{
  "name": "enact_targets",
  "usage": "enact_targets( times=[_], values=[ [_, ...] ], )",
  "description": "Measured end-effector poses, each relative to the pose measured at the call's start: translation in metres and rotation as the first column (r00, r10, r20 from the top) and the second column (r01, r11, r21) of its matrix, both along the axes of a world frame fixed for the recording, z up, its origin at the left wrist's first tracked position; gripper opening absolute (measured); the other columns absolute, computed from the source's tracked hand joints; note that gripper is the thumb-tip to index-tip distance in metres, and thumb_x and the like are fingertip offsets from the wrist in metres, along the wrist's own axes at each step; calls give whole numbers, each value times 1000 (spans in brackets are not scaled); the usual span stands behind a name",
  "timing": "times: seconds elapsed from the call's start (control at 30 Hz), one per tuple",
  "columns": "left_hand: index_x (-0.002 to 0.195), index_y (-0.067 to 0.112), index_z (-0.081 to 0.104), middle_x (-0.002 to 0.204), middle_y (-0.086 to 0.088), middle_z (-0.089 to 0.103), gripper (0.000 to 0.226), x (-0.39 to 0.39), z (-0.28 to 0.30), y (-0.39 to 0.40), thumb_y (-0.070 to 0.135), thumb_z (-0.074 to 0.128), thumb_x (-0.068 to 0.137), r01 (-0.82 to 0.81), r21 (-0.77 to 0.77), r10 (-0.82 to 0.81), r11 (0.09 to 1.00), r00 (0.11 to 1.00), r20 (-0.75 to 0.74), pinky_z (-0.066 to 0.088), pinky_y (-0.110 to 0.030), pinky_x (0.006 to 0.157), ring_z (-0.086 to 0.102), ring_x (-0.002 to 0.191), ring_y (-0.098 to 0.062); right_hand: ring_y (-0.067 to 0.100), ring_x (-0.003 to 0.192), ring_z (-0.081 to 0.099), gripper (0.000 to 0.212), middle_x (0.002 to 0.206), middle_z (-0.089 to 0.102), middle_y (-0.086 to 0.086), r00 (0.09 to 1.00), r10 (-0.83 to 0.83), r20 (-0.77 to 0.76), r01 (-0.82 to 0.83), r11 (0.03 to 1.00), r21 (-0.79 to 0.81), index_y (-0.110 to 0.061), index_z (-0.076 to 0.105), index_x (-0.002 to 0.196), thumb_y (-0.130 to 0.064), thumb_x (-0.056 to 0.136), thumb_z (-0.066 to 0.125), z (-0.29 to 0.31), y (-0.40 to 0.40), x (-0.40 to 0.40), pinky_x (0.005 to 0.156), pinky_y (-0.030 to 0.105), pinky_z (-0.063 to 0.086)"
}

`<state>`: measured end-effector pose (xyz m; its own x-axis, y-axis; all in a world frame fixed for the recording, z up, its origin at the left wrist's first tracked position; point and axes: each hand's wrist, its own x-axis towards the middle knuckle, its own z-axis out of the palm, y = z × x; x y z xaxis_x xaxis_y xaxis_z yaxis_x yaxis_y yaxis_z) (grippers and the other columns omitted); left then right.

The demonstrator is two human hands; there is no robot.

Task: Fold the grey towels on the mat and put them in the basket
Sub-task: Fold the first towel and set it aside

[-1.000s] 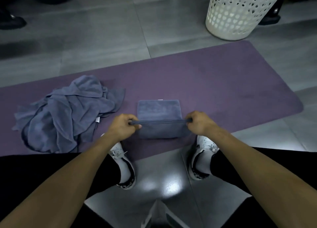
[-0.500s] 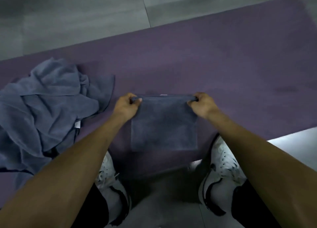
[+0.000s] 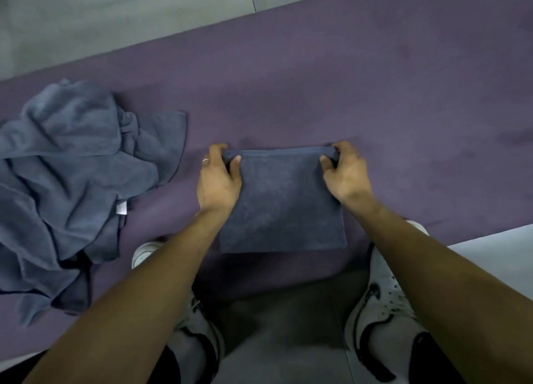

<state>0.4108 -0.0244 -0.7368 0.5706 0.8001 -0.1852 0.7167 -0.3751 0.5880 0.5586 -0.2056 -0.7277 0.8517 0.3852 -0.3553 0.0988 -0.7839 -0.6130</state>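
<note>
A crumpled heap of grey cloth towels (image 3: 66,181) lies at far left on the purple mat (image 3: 317,80). My left hand (image 3: 219,181) pinches the far-left corner of the folded dark grey towel (image 3: 281,201), its long axis left-right; my right hand (image 3: 344,173) pinches the far-right corner. No basket is in sight.

Folded towel (image 3: 281,201) looks like matt, napped cloth; mat (image 3: 346,80) perhaps soft-textured foam.

bare mat (image 3: 375,80) beyond, towel heap (image 3: 66,178) left
</note>
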Motion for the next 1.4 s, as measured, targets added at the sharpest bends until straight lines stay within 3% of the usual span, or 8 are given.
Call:
enact_targets(
  times=[0.13,0.27,0.47,0.6,0.8,1.0,1.23,1.4],
  values=[
    [140,11,43,146,-19,37,55,-11,1,-28,33,55,91,293,332,-295,896,954,-47,31,-46,109,37,133,-38,43,132,39,56,142,42,24,866,330,376,-270,941,-204,3,42,138,-22,89,52,-3,-7,-26,108,50,35],
    [151,16,25,159,-17,13,65,-23,-24,-54,47,37,95,554,295,-494,778,830,-259,13,-50,119,14,146,-35,33,145,24,64,155,28,17,626,704,334,-622,710,-331,0,32,147,-39,97,34,-28,-14,-54,117,51,22],
    [154,23,10,161,-15,0,71,-28,-36,-40,58,29,95,614,248,-509,749,773,-379,3,-46,121,1,148,-31,29,149,9,75,161,11,13,643,721,258,-589,681,-435,-10,16,154,-57,96,27,-37,-24,-48,121,46,8],
    [152,16,22,159,-18,11,65,-44,-22,-43,48,32,97,634,238,-547,736,763,-345,9,-47,119,12,147,-34,36,144,24,66,155,27,20,669,696,262,-572,707,-416,-5,30,148,-47,96,31,-22,-32,-63,118,49,17],
    [137,11,49,147,-19,38,55,-108,6,-55,42,45,91,849,234,-781,473,528,-333,33,-49,111,40,132,-35,38,115,51,63,127,53,19,477,829,293,-736,558,-384,-5,52,131,-44,82,52,-6,-84,-92,100,45,37],
    [143,7,41,149,-20,36,99,-122,2,-65,-3,77,51,764,118,-638,634,602,-480,39,-47,108,38,136,-38,40,122,48,85,132,49,22,499,858,124,-650,465,-601,-3,45,136,-22,59,75,4,-87,-97,104,51,40],
    [119,13,61,122,-8,61,43,-114,18,-48,2,58,78,632,125,-614,765,774,-152,56,-42,81,62,103,-32,33,62,67,37,76,68,16,520,808,276,-660,586,-471,-6,65,82,-13,47,75,26,-71,-82,68,36,54],
    [86,22,65,83,4,69,22,-96,46,-27,7,59,71,255,-181,-237,950,965,113,53,-25,70,64,77,-13,37,79,63,19,86,69,13,882,452,132,-420,883,-210,-11,64,89,-16,72,56,53,-62,-64,66,34,49]
  ],
)
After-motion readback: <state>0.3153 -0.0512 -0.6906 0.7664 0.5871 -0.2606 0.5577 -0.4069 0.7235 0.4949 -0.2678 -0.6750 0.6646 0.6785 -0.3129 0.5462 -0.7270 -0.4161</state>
